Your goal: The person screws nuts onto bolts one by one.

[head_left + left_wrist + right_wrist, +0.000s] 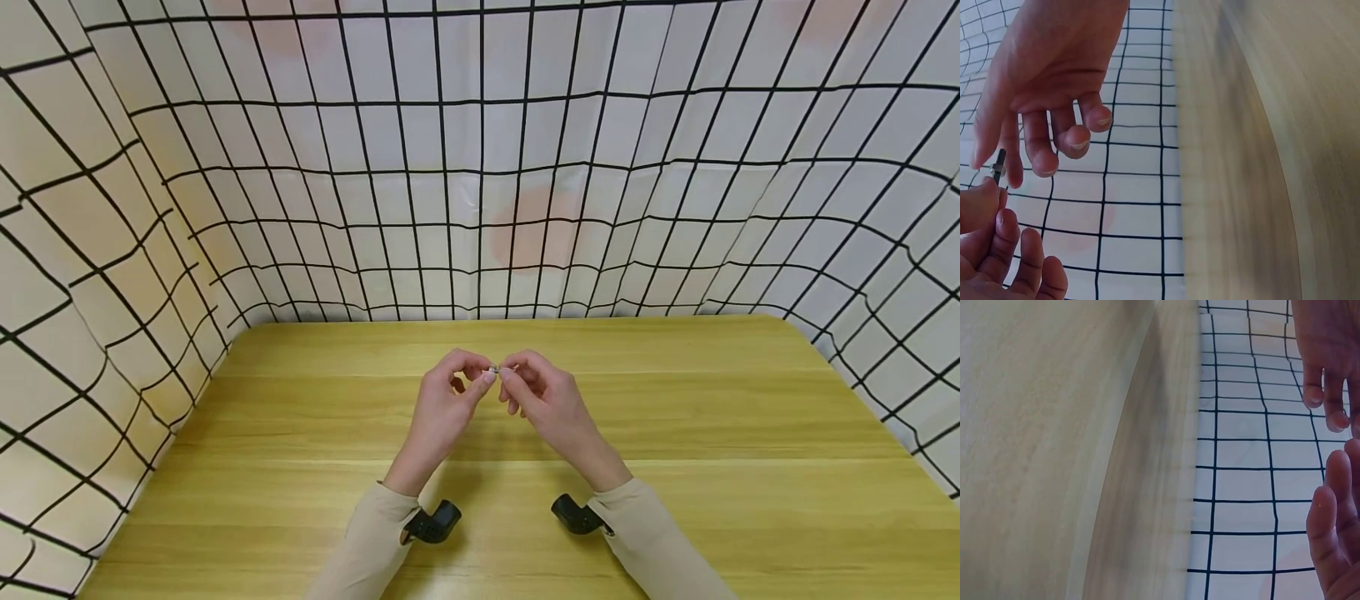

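Note:
Both hands meet over the middle of the table, fingertip to fingertip around a small metal bolt [494,369]. The thumb and index finger of my left hand [442,408] pinch one end of it. In the left wrist view, the bolt's dark shaft sticks out of that pinch with a small nut [997,169] on it. My right hand [553,406] has its thumb and index finger around the nut, while its other fingers hang loosely below. The right wrist view shows fingers of the left hand [1329,337] and right hand [1335,525]; there, the bolt is out of sight.
The wooden table [300,433] spreads under both forearms. White sheeting with a black grid [405,192] surrounds it at the back and sides. A black wrist camera [435,522] sits at the left cuff, another wrist camera [576,514] at the right.

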The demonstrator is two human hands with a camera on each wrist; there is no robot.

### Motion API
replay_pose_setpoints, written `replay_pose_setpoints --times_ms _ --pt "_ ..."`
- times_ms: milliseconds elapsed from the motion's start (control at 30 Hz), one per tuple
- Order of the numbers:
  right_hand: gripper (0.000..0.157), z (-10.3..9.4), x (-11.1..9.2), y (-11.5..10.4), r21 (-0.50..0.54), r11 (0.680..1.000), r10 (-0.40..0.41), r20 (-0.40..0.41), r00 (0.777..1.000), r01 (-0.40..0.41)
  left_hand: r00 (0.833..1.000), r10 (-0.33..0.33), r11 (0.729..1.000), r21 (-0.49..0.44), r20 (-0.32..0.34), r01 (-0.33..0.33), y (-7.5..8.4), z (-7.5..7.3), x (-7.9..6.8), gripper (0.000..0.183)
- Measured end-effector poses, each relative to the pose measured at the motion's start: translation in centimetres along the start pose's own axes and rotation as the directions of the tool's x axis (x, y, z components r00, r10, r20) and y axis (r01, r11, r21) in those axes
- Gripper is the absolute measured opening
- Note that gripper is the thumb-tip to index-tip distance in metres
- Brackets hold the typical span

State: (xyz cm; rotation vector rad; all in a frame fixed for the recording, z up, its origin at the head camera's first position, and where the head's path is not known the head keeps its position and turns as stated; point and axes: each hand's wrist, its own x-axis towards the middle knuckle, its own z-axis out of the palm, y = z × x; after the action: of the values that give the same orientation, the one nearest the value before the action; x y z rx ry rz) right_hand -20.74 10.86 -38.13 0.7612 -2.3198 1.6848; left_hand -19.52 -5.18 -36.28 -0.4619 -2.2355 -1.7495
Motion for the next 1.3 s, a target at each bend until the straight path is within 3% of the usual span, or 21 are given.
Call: replay_pose_setpoints --times_ms 200,367,467,600,900,1067,1300 --pt "0.025 -0.1 0.0 0.1 -0.029 0.999 -0.039 0.003 0.999 0.039 1.0 -0.001 1.0 -0.005 -0.01 0.001 -0.1 -0.1 0.1 0.007" --pt "0.019 0.1 0.3 2.3 0.004 0.996 -0.093 0.0 0.996 0.093 1.0 0.001 1.0 -0.007 -0.011 -0.001 -0.2 -0.1 0.1 0.006" --pt "0.016 0.2 0.4 3.2 0.02 0.994 -0.104 -0.001 0.995 0.104 1.0 0.007 1.0 -0.008 -0.014 -0.007 -1.9 0.2 0.5 0.007" --pt "0.007 0.1 0.2 1.7 0.024 0.997 -0.075 0.001 0.997 0.075 1.0 0.007 1.0 0.005 -0.013 -0.007 -4.1 0.6 0.8 0.007" --pt "0.013 -0.1 0.0 0.1 -0.004 1.0 0.008 0.012 1.0 -0.008 1.0 0.014 1.0 0.018 -0.016 -0.014 -3.8 0.6 0.7 0.004" --pt "0.027 -0.2 0.0 0.1 -0.028 0.999 -0.035 -0.001 0.999 0.035 0.999 0.015 1.0 0.016 -0.033 -0.015 -4.0 0.6 0.8 0.005" --pt "0.018 -0.2 0.1 0.3 -0.016 0.994 -0.111 -0.001 0.994 0.111 1.0 0.006 1.0 0.002 -0.029 -0.006 -4.1 0.6 0.8 0.004"
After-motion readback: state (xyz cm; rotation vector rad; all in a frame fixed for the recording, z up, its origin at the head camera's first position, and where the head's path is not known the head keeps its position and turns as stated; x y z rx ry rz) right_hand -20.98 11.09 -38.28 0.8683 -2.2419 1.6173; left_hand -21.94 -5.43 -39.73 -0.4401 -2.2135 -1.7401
